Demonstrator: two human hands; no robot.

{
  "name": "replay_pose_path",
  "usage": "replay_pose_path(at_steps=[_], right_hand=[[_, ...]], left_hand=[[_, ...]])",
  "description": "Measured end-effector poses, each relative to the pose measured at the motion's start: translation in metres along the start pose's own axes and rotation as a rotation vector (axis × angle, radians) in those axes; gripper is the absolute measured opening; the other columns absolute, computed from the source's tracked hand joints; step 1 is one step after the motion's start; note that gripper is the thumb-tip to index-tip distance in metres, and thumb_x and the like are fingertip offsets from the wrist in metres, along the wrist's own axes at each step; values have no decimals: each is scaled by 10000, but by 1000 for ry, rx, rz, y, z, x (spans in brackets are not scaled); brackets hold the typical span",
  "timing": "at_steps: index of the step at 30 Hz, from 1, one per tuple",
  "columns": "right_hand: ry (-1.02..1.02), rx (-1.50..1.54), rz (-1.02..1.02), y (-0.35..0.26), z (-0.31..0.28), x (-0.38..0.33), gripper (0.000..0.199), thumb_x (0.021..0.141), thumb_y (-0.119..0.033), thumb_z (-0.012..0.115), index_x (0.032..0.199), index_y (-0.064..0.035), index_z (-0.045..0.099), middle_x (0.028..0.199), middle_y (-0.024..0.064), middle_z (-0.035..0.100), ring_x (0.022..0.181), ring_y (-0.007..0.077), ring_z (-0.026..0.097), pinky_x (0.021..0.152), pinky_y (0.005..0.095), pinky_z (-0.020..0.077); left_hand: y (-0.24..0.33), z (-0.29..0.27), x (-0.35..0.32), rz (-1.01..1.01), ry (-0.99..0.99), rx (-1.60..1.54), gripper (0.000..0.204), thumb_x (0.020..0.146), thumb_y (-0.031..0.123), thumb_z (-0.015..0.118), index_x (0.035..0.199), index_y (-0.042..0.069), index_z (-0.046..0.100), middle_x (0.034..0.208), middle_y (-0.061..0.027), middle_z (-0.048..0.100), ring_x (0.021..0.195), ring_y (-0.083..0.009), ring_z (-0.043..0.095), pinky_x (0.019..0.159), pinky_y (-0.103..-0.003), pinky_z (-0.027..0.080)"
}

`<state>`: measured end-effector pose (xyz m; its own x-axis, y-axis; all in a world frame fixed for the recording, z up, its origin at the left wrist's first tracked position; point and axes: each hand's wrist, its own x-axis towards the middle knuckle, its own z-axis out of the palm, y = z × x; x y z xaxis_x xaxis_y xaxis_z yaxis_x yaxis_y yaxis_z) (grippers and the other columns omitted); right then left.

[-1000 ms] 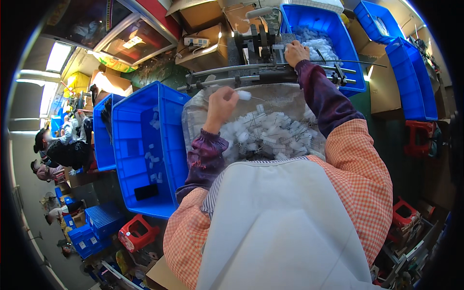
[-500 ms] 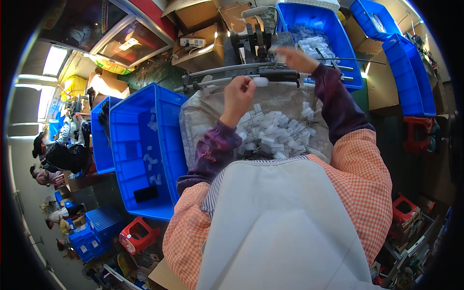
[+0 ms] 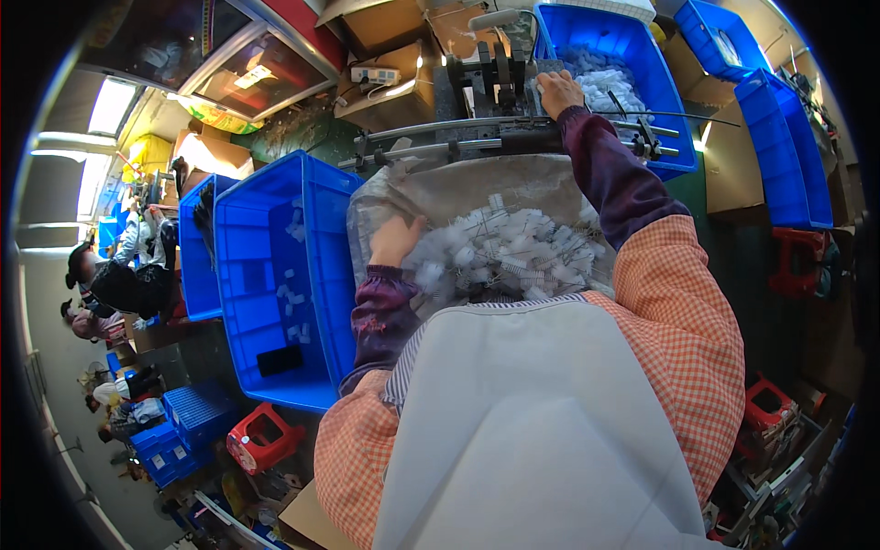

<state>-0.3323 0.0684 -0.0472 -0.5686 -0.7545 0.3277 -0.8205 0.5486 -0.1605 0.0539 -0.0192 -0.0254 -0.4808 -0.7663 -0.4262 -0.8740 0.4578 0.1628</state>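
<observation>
Reaching forward with the elbow nearly straight, the right hand [image 3: 556, 92] rests palm down on the dark metal fixture [image 3: 500, 78] at the far edge of the bench, fingers curled over a part there; whether it grips anything cannot be told. The left hand [image 3: 396, 240], forearm bent and sleeved in purple, dips into the heap of small white plastic parts [image 3: 513, 252] lying in the clear plastic bag [image 3: 458, 188] directly before the person, fingers buried among the parts, so its hold cannot be told either. A blue crate [image 3: 275, 275] with a few white parts stands just left; another blue crate [image 3: 632, 55] of parts lies behind the fixture.
</observation>
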Motion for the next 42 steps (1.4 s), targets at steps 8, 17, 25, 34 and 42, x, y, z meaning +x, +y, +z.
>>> replay_pose_path(at_steps=[8,17,25,34,42], right_hand=[[-46,23,-74,-3,5,5,156,780,-173,502,911,-143,581,953,19,593,1018,228,465,828,383,351],[-19,44,-14,-2,8,6,143,798,-188,487,890,-134,582,960,32,603,1033,228,463,843,385,336],[-47,8,-4,-3,8,9,155,783,-188,494,892,-128,587,965,33,612,1023,235,473,842,396,323],[-26,43,-39,-4,0,4,159,773,-177,509,900,-124,588,977,39,615,1032,226,474,844,386,324],[-67,78,-31,-4,4,8,176,776,-211,515,922,-146,589,983,35,614,1036,217,478,844,381,317]], left_hand=[[-8,27,11,316,-112,-69,262,718,214,608,903,34,651,844,-178,640,819,-323,611,730,-377,470],[-15,7,5,170,199,-305,316,766,287,580,945,30,620,916,-189,622,872,-337,588,772,-405,453],[-37,13,23,-12,202,-177,511,786,372,585,1124,-1,498,1002,-229,596,965,-365,563,816,-403,441],[-53,44,61,74,200,-254,537,774,373,611,1120,-24,502,979,-231,605,960,-353,570,826,-388,442],[-43,47,63,85,150,-276,444,748,316,648,1029,-14,556,971,-250,596,960,-380,557,822,-406,442]])
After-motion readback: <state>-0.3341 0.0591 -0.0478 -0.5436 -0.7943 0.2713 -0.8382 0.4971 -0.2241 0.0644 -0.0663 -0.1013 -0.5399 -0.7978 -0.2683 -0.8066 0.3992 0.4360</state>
